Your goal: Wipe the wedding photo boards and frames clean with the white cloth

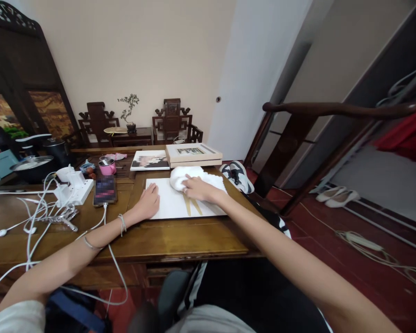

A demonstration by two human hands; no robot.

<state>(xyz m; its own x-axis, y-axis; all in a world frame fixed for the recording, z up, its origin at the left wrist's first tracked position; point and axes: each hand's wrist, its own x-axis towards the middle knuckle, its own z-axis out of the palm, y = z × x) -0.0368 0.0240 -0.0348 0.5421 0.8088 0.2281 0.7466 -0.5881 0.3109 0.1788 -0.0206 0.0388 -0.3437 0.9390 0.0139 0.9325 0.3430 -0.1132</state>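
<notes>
A white board (168, 201) with two tan strips in a V shape lies on the wooden table in front of me. My left hand (149, 202) rests on its left edge, fingers stretched out and lying flat. On the board's upper part sits a bunched, fluffy white towel (190, 173). My right hand (198, 188) presses into this towel from above, fingers curled against it. The towel and my right forearm cover part of the board's right side.
Behind the board are a dark-and-white picture (149, 161) and a framed picture on boxes (194, 154). To the left lie a phone (105, 190), a pink cup (107, 166), a power strip (76, 187) and tangled white cables. Shoes (237, 175) stand beyond the table's right edge.
</notes>
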